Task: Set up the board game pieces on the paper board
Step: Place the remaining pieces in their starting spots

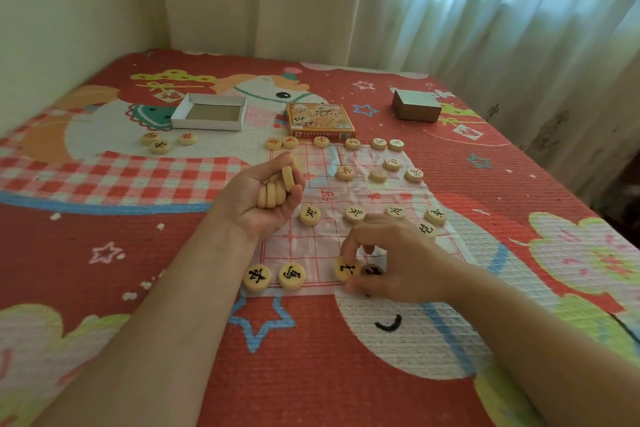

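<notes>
A crinkled paper board [332, 239] with a red grid lies on the patterned mat. Round wooden pieces stand on it, red-marked ones [391, 164] at the far side and black-marked ones [309, 215] nearer me. My left hand [258, 199], palm up over the board's left edge, holds a stack of several pieces [277, 189]. My right hand [394, 258] is low over the near row. Its fingers pinch a black-marked piece [346, 269] there, and another piece [371, 270] lies in shadow under the palm. Two more black pieces [257, 277] sit at the near left corner.
An open white box tray [209, 113] and the printed game box [320, 120] lie beyond the board. A grey box [416, 105] sits at the far right. Three loose pieces [160, 146] rest left of the board. Curtains hang behind the mat.
</notes>
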Demonstrator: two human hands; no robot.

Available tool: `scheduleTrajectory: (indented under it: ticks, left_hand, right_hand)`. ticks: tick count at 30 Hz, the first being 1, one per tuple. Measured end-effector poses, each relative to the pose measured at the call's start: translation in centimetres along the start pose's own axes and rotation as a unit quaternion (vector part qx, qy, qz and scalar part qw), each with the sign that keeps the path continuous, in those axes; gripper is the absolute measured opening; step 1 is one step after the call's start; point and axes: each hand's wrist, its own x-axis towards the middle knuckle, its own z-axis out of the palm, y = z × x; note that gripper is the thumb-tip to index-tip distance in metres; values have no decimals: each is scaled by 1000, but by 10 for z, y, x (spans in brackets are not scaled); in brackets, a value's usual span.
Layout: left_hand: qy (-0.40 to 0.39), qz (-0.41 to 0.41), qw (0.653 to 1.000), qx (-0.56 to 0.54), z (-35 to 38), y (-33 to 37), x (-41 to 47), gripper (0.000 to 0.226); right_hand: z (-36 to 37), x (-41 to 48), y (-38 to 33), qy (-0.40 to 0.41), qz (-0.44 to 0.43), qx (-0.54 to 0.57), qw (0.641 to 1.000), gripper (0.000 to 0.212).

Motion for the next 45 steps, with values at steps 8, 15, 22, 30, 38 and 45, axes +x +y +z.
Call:
scheduleTrajectory:
  ticks: [8,15,22,30,38,45]
  left_hand:
    - [-5,-18,1000,11,4,-4,0,7]
    - [-44,-76,994,60,6,-9,-2,37]
    - [-61,-114,979,161,14,-23,-8,33]
    - [-70,-148,974,159,17,-30,-8,25]
    - [-62,-139,963,225,20,-39,-7,25]
    - [-46,-180,972,143,19,-39,-5,25]
  right_hand:
    - [2,1,3,-9,-72,-10,997,25]
    - [0,8,8,168,-26,90,981,19]
    - [-3,18,7,230,-17,117,966,41]
    - [-6,15,10,267,-7,171,948,36]
    - [-17,9,4,157,32,441,883,30]
    - [-16,12,5,141,41,431,890,18]
